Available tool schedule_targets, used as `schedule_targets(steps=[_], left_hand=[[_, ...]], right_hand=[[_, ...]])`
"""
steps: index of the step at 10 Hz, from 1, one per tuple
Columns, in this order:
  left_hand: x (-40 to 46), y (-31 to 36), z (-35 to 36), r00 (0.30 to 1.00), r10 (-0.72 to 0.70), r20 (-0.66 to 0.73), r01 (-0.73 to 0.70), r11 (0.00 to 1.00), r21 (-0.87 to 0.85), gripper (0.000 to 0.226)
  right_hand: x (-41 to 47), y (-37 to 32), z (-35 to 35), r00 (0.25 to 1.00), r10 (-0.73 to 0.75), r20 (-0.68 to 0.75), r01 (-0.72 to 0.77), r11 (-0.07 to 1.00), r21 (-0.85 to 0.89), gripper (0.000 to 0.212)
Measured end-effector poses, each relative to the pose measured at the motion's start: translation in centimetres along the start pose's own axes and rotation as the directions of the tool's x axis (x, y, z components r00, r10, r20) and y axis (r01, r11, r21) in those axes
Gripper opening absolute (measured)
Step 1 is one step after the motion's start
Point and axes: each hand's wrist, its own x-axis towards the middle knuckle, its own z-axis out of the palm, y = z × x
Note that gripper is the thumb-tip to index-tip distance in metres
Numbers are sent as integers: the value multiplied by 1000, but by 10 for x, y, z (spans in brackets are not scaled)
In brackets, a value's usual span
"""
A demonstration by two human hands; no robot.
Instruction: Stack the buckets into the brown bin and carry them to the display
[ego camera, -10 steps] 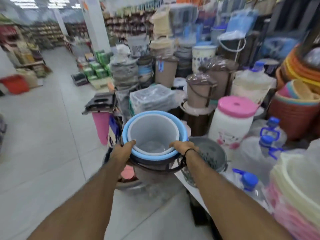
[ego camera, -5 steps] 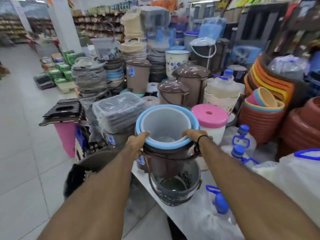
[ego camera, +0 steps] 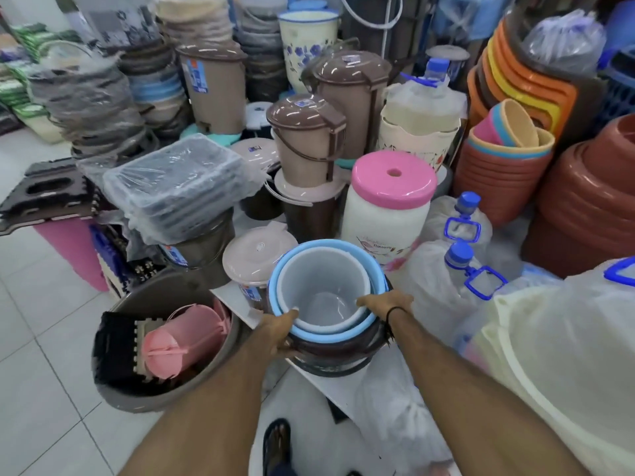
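Note:
A grey bucket [ego camera: 323, 290] sits nested inside a light blue bucket [ego camera: 347, 333], and both stand in a dark brown bin [ego camera: 338, 350]. The stack rests low at the near edge of a white display table [ego camera: 233, 297], over a dark grey bucket [ego camera: 330, 367] beneath it. My left hand [ego camera: 280, 333] grips the stack's left rim, thumb over the blue edge. My right hand [ego camera: 385, 302], with a black band at the wrist, holds the right rim.
A brown tub [ego camera: 113, 389] on the floor at left holds a pink bucket [ego camera: 175, 341] and black mats. A lidded jar [ego camera: 254, 259] and a pink-lidded container [ego camera: 388, 207] stand just behind the stack. Wrapped water bottles [ego camera: 460, 266] crowd the right. My foot [ego camera: 275, 444] is on the tiles.
The stack has come down from chest height onto the table edge, covering the dark grey bucket that showed below it. The view has tilted down toward the display.

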Motion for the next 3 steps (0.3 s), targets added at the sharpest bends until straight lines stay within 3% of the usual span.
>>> schedule_targets(steps=[1,3], left_hand=[[23,-20,-1,1000,7,4,-8,953,304,62],[33,5,-16,991,-4,137,-78,807,585,77]], right_hand=[[12,9,18,999,22,28,-20,998,-60,81],[17,0,24,995,78,-59,-83,993,-88,70]])
